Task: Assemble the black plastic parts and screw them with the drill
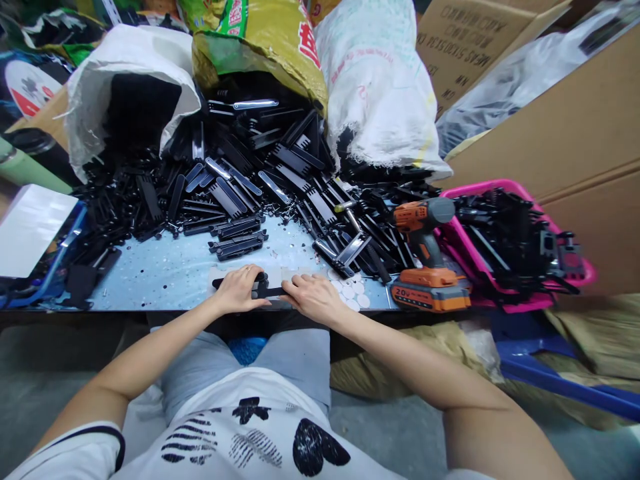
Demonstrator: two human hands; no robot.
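Observation:
Both my hands are on one long black plastic part at the front edge of the blue work table. My left hand closes round its left portion, and the dark end sticks out past the fingers. With fingers pressed together, my right hand grips the right end, which it mostly hides. A pale flat block or fixture shows partly beneath the part. Just behind my hands lies a small stack of assembled black pieces. Several white round discs lie beside my right hand.
A heap of black plastic parts spills from a white sack and a yellow-green sack. An orange cordless drill stands at right, beside a pink basket of black parts. A blue bin stands left.

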